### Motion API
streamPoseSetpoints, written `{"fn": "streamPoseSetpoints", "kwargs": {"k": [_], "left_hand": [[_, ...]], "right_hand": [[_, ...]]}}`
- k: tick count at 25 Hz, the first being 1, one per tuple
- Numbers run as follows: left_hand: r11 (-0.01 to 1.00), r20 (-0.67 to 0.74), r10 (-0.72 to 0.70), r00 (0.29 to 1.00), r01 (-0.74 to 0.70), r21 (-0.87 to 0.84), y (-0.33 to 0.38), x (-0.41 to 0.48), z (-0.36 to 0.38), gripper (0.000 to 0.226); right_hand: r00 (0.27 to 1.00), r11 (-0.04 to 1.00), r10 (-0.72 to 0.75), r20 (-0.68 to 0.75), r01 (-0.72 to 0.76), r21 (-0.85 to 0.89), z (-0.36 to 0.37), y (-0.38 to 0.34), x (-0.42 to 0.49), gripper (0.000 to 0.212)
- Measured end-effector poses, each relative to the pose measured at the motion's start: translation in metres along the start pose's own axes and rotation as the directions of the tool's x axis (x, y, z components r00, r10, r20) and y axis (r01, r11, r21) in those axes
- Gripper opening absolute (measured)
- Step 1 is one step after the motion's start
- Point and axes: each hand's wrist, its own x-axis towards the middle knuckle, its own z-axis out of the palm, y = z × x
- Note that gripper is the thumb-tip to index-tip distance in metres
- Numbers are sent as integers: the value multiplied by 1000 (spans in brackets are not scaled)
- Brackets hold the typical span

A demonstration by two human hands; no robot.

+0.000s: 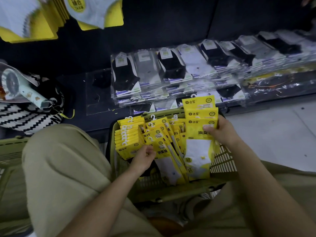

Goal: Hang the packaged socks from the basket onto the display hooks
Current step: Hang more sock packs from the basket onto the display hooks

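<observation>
A green plastic basket [220, 161] sits between my knees, full of yellow sock packs [130, 134] with white hooks. My right hand [220, 132] grips a fanned stack of yellow sock packs [200, 117], held upright over the basket's right side. My left hand [142, 159] reaches into the basket and pinches the lower edge of one yellow pack [161, 149] lying there. More yellow packs hang from the display [30, 19] at the top left.
Clear-wrapped black, grey and white socks [171, 72] lie in rows on the low dark shelf behind the basket. A zigzag black-and-white bag [25, 115] with a small fan sits left. Another green basket [10, 151] is at my left knee. Grey floor lies right.
</observation>
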Motion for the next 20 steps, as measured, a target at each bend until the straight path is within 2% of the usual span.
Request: {"fn": "streamPoseSetpoints", "kwargs": {"k": [2,5,8,10,12,14,17,18,20], "left_hand": [[986,16,10,1000,-7,-167,3,-1,-2,45],[921,43,137,990,-112,-373,6,2,-9,72],[924,-13,146,989,-141,-356,1,4,-12,62],[939,32,113,993,-96,-330,-7,6,-11,45],[963,115,68,991,-35,-266,-14,8,-7,30],[974,163,-31,986,66,-219,-17,14,-4,24],[966,172,-126,977,161,-202,-23,24,-4,30],[963,167,-145,975,177,-202,-24,27,-4,33],[967,168,-138,976,170,-189,-25,30,-6,35]], "right_hand": [[991,995,-96,97,93,28,13,-22,-12,29],[950,987,-160,268,156,36,62,-42,-30,23],[910,988,-143,390,155,-1,111,-40,-38,34],[903,993,-55,426,93,-70,130,-28,-32,44],[908,960,30,418,91,-265,140,-12,-24,55],[948,911,70,310,66,-408,145,2,-20,77],[981,967,115,157,-75,-242,151,8,-15,116],[984,960,117,136,-77,-268,151,8,-11,118],[986,893,100,133,-30,-449,150,10,-4,103]]}}
